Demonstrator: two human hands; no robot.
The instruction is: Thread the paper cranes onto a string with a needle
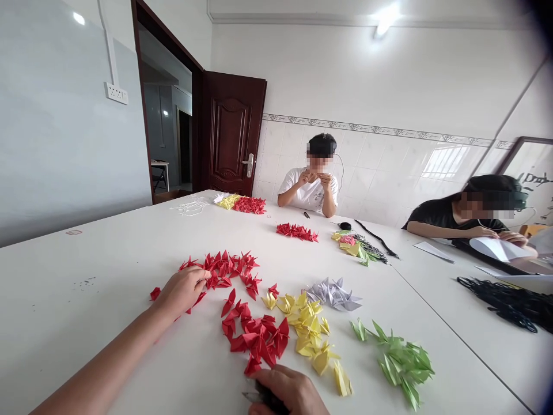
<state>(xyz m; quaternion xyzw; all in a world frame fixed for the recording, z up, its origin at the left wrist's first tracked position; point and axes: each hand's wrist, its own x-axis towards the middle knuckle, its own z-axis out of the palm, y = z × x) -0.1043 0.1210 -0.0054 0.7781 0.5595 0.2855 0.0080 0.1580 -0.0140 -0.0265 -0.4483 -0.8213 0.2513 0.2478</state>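
My left hand (181, 288) reaches into an arc of red folded paper cranes (228, 265). Its fingers are pinched together on a red crane at the pile's left side; the fingertips are partly hidden. Near the front edge, my right hand (294, 392) is closed around small black-handled snips (270, 397), whose pointed metal tips face left. Just beyond that hand lies a second heap of red cranes (259, 337). Yellow cranes (309, 323) spread to the right of it, with pale grey-white cranes (332, 294) behind and green cranes (406, 360) farther right.
Across the white table (108, 271) sits a person in a white shirt (309, 190), hands raised. Another person in black (449, 216) handles white paper (495, 249) at right. Black cords (505, 300), more red cranes (297, 231) and white strings (190, 207) lie about.
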